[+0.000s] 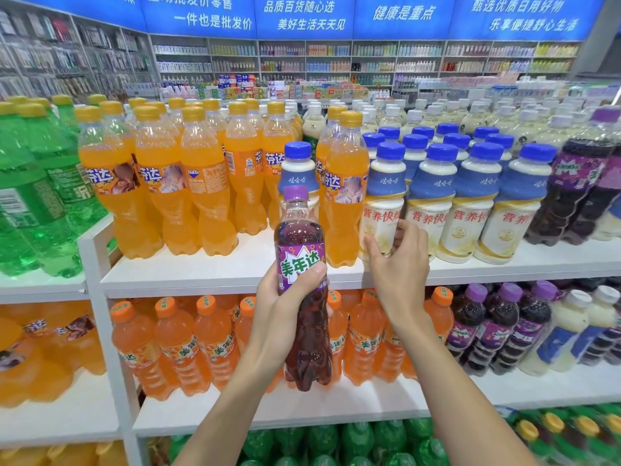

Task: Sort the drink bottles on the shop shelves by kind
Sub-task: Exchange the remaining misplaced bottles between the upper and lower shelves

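Note:
My left hand (285, 297) grips a purple grape soda bottle (300, 250) with a purple cap, held upright in front of the top shelf (215, 274). My right hand (396, 264) wraps the lower part of a white milk drink bottle (383, 196) with a blue cap, which stands on that shelf. Two orange soda bottles (342, 196) stand just left of it, and another blue-capped milk drink (297, 169) sits behind my held bottle. A row of milk drinks (470, 203) runs to the right, then purple soda bottles (578, 183).
Orange soda bottles (174, 183) fill the top shelf's left part, with green soda bottles (33, 196) beyond. The lower shelf (302, 412) holds orange, purple and white bottles. Green bottles (336, 442) stand below. Far shelves of goods line the back wall.

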